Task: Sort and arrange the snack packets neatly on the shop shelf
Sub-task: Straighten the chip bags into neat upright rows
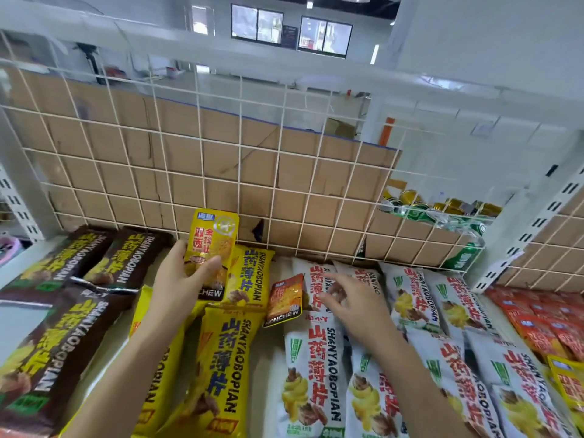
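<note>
**Small yellow packet held up at the shelf's back**

The left hand (180,279) grips a small yellow foil snack packet (212,240), upright in front of the white wire grid (221,153). The right hand (350,303), fingers spread and holding nothing, is over the long white packets (311,374) lying on the shelf (267,368), beside a small orange packet (284,300).

Brown plastic snack packets (63,336) lie left on the shelf (267,368), yellow packets (221,358) centre, white packets (311,368) right, with the wire grid (202,163) behind.

Bare all along — left grip (177,279), right grip (354,306), left forearm (126,368) and right forearm (420,374).
</note>
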